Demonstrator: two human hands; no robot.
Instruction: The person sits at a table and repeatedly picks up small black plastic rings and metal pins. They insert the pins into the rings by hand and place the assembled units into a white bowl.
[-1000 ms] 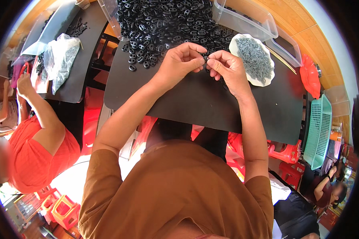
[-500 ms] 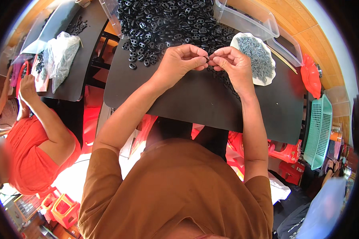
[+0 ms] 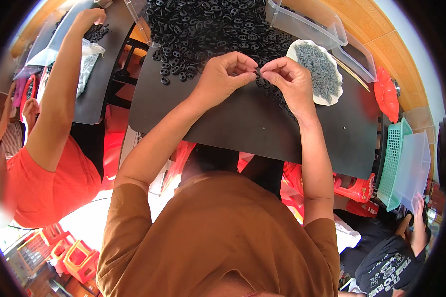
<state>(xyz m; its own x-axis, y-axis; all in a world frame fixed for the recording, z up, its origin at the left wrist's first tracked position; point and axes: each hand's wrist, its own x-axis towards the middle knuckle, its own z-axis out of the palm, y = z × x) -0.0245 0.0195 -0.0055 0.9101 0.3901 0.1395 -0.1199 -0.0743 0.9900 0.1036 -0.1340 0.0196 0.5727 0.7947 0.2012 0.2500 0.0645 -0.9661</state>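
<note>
My left hand (image 3: 225, 79) and my right hand (image 3: 291, 81) meet above the dark table (image 3: 223, 119), thumb and forefinger of each drawn together in a pinch. Their tips nearly touch; whatever small dark thing they hold blends into the black parts behind it. Just beyond is a big heap of black oval pieces with two holes (image 3: 208, 29). Smaller black parts (image 3: 268, 90) trail below and beside my right fingers. To the right of that hand, a white scalloped dish (image 3: 338, 88) holds many small grey pieces (image 3: 316, 67).
Clear plastic bins (image 3: 317, 27) stand behind the heap, with thin sticks (image 3: 352, 74) beside the dish. A red tray (image 3: 385, 94) and green basket (image 3: 394, 163) are at right. A person in red (image 3: 54, 183) reaches over the left table; another in black (image 3: 386, 257) handles a translucent bin (image 3: 414, 163).
My hands stay in place; the fingertips have shifted slightly, and the dark bit between them shows less. The person at left has stretched an arm forward. At right, the translucent bin has moved up beside the basket.
</note>
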